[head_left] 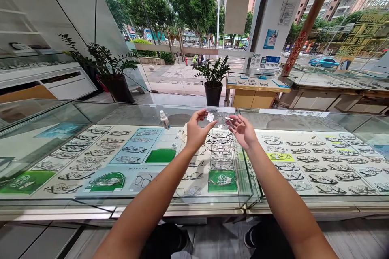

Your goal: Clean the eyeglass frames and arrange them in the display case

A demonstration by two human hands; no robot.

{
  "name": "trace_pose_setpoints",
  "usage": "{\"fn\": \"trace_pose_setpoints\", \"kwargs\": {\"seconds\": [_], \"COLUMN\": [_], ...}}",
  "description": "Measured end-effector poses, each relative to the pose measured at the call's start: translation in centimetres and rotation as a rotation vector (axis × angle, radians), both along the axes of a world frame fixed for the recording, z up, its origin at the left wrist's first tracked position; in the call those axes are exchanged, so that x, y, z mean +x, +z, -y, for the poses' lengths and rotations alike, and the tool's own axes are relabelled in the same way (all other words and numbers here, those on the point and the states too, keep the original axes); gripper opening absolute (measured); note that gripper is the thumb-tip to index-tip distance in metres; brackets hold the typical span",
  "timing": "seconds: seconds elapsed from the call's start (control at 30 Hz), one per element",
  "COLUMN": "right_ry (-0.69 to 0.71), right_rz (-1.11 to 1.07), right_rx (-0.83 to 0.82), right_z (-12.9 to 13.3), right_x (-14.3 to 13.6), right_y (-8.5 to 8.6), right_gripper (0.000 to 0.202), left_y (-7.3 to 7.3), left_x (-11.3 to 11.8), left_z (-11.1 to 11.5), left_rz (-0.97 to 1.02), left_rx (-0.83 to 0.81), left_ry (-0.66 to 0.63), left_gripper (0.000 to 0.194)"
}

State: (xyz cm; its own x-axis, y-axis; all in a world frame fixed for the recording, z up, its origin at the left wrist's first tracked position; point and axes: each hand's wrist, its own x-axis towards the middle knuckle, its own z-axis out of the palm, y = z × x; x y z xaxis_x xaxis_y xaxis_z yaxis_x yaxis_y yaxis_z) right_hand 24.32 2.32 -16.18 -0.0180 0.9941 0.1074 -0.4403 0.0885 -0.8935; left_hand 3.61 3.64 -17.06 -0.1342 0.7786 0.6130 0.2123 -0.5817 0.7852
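Thin-framed eyeglasses with clear lenses were shown in the head view, held up between two bare hands above a long, glass-topped display counter. A small white paper tag could be seen on their left side. That side was grasped by the left hand, with thumb and fingers curled about it; the opposite end was grasped by the fingertips of the right hand. Exactly which parts of the frame were pinched could not be told, as the clear pieces were blurred together.

On the counter, a small white plastic bottle with a printed label was stood upright, to the left of the left hand. A pale cream cloth was laid just beside that hand and was partly hidden by it.

Beneath the glass, dark and clear spectacles were set out in rows. Below the hands, one column was ended by a green rectangular panel with a white round emblem. To the right, a bright yellow card was placed under one pair. Beyond the counter, a leafy green plant in a dark pot was placed near the window, and a bright blue car was seen outside.
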Motion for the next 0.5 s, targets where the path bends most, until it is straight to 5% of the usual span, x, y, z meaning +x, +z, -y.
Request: {"fn": "trace_pose_setpoints", "kwargs": {"seconds": [0.17, 0.3, 0.4, 0.5], "right_ry": [0.215, 0.346, 0.395, 0.321], "right_rz": [0.147, 0.174, 0.149, 0.150], "right_rx": [-0.209, -0.229, -0.205, -0.146], "right_z": [-0.3, -0.3, -0.3, -0.4], "right_x": [0.8, 0.8, 0.7, 0.5], "right_y": [-0.1, -0.5, -0.7, -0.7], "right_gripper": [0.032, 0.034, 0.042, 0.047], "left_y": [-0.3, -0.3, 0.0, 0.3], "left_x": [-1.2, -1.8, -2.0, -2.0], "left_z": [-1.7, -2.3, -2.2, -1.9], "left_rz": [-0.103, -0.128, -0.179, -0.175], "left_rx": [-0.126, -0.188, -0.167, -0.123], "left_ry": [-0.354, -0.491, -0.486, -0.287], "left_gripper": [0.069, 0.070, 0.071, 0.061]}}
